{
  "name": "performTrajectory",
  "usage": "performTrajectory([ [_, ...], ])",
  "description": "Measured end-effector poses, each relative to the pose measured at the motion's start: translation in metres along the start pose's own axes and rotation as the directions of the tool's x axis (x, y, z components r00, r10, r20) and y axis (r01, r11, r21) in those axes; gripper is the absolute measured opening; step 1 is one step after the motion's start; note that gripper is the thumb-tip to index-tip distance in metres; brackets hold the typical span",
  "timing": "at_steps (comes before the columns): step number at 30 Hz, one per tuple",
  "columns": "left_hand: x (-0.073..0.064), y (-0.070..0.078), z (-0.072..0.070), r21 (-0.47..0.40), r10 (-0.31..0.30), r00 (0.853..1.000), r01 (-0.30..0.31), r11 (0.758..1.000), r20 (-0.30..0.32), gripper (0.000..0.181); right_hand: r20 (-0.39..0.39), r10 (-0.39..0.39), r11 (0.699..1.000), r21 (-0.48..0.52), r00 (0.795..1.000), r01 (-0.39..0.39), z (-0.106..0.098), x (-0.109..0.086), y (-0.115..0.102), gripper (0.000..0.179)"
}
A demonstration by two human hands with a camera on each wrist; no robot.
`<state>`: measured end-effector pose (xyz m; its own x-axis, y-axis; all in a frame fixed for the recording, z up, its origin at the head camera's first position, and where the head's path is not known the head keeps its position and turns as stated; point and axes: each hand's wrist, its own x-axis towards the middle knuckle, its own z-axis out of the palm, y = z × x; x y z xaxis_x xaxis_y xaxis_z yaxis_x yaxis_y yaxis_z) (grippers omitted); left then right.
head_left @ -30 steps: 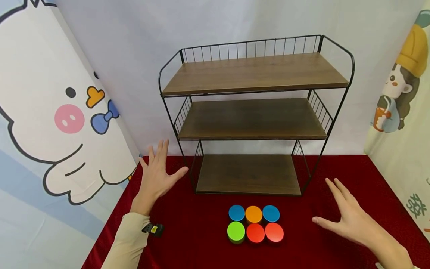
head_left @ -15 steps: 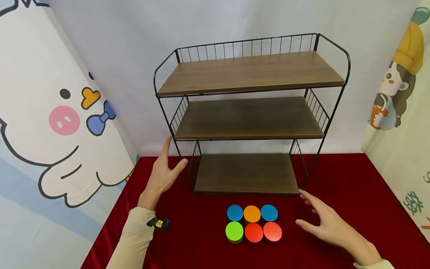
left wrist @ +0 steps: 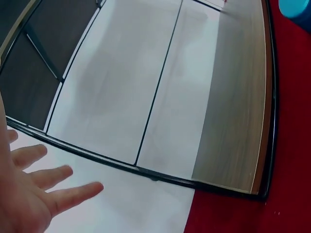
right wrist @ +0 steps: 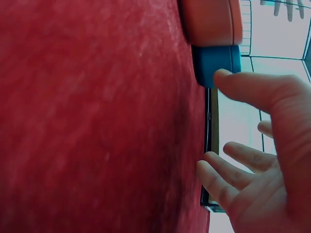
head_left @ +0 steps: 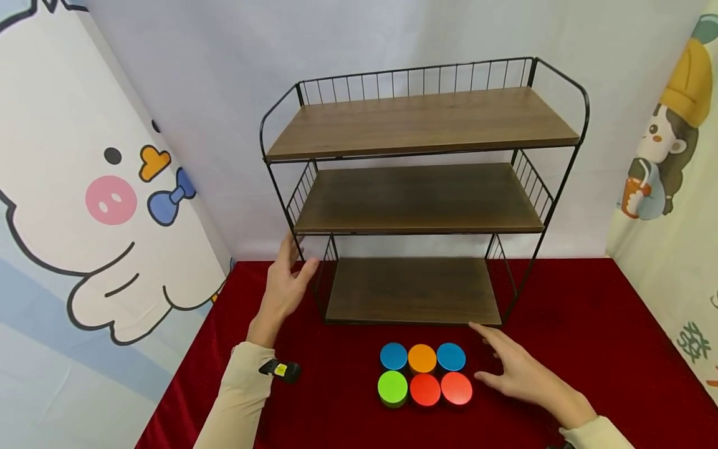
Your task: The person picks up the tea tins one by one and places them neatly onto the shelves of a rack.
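The right hand (right wrist: 267, 194) is near a blue tub (right wrist: 211, 60) on red cloth (right wrist: 97, 116).

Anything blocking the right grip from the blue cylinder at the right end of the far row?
Nothing visible: in the head view, only red cloth lies between the right grip and that blue cylinder. The pinkish-red cylinder stands on its near side, off that path.
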<state>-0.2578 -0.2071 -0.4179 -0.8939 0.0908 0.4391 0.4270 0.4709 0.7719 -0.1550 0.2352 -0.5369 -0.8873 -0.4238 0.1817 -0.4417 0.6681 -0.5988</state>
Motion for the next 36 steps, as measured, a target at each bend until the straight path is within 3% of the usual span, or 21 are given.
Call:
performTrajectory([
  [4,0.000,-0.001,0.006,-0.064,0.029,0.999,-0.030,0.998,-0.027,0.060,0.021,0.000,1.000,-0.019,1.000,0.000,0.004,0.006,-0.005,0.087],
  [12,-0.003,-0.003,0.015,-0.192,-0.006,0.999,-0.003,0.981,-0.043,0.050,0.043,-0.036,0.999,0.004,0.998,0.036,0.011,0.014,-0.008,0.082],
  [22,-0.009,-0.008,0.026,-0.233,0.050,0.989,-0.081,0.969,-0.136,0.037,0.070,-0.089,0.996,0.004,0.994,0.089,0.017,0.020,-0.010,0.074],
  [36,-0.005,-0.013,0.034,-0.188,0.056,0.973,-0.100,0.977,-0.224,0.031,0.133,-0.104,0.993,0.068,0.986,0.096,0.017,0.021,-0.013,0.061],
])
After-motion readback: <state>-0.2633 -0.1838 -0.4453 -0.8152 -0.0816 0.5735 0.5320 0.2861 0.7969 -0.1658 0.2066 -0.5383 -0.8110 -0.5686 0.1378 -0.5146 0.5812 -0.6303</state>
